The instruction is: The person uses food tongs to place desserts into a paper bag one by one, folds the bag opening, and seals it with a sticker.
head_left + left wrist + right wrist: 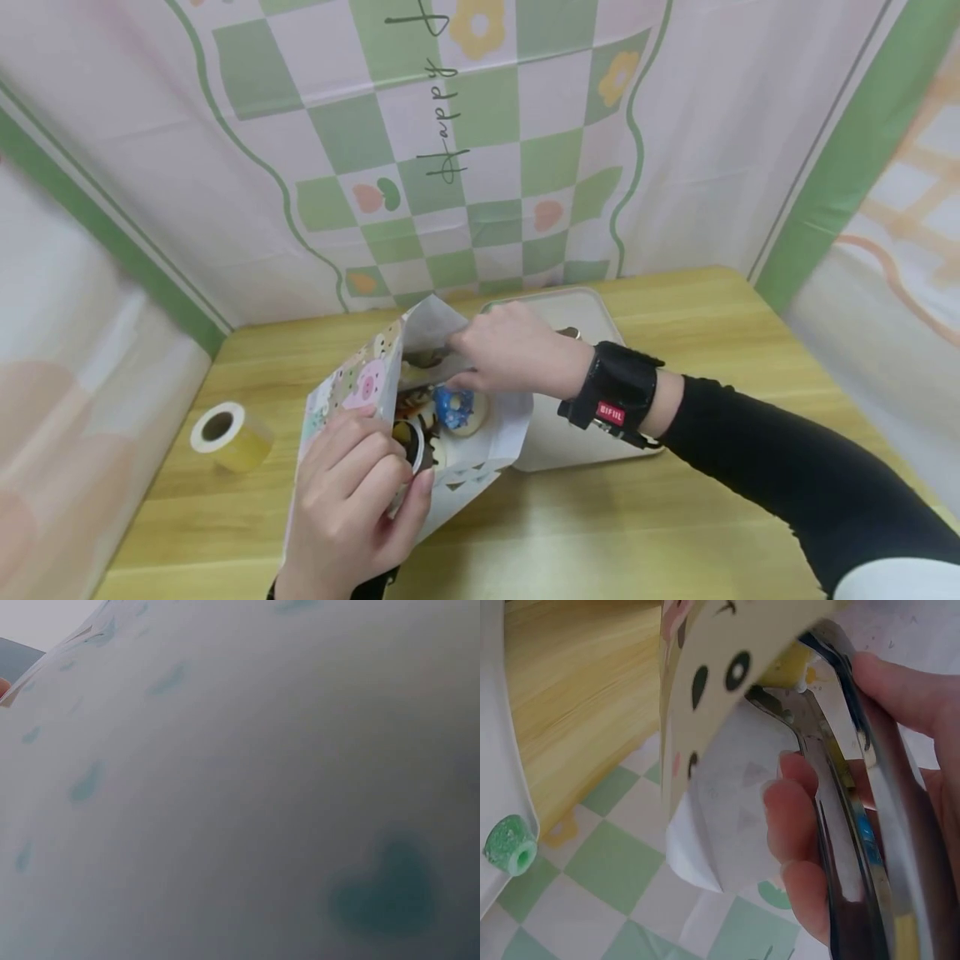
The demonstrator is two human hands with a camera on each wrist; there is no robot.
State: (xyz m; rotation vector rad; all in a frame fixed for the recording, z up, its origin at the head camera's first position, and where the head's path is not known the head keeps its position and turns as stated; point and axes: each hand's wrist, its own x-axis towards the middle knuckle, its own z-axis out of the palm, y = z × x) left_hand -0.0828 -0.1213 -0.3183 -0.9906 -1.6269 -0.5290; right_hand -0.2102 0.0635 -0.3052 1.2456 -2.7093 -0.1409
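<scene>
My left hand grips the near edge of a printed paper bag, which leans with its mouth open. Inside lie a blue-iced donut and several brown and white pastries, partly hidden by the bag wall. My right hand reaches into the mouth and holds metal tongs, fingers wrapped round both arms. At the tong tips inside the bag shows a yellow piece; I cannot tell whether they pinch it. The bag's white side with teal marks fills the left wrist view.
Behind and right of the bag lies a pale tray, partly under my right forearm. A small green ring-shaped piece sits at the tray's edge. A yellow roll stands at the left of the wooden table. Checkered cloth hangs behind.
</scene>
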